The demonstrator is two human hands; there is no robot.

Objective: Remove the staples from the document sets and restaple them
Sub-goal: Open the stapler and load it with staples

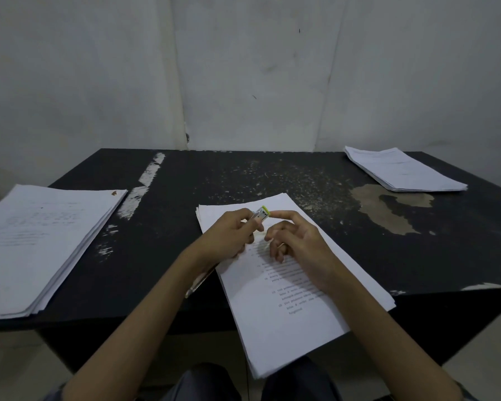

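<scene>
A thick set of printed white pages [289, 302] lies tilted in the middle of the black table [243, 175], its near end hanging over the front edge. My left hand [229, 238] hovers above its upper part, closed around a small silver stapler with a yellow-green tip [261, 213]. My right hand [295, 238] is beside it, holding nothing, with the forefinger stretched to the stapler's tip and the other fingers curled over the page. Part of the text is hidden under both hands.
A second paper stack [38, 247] lies at the left edge of the table. A third stack [402, 169] sits at the far right corner. A pen-like object [198, 282] lies under my left wrist. The wall stands close behind.
</scene>
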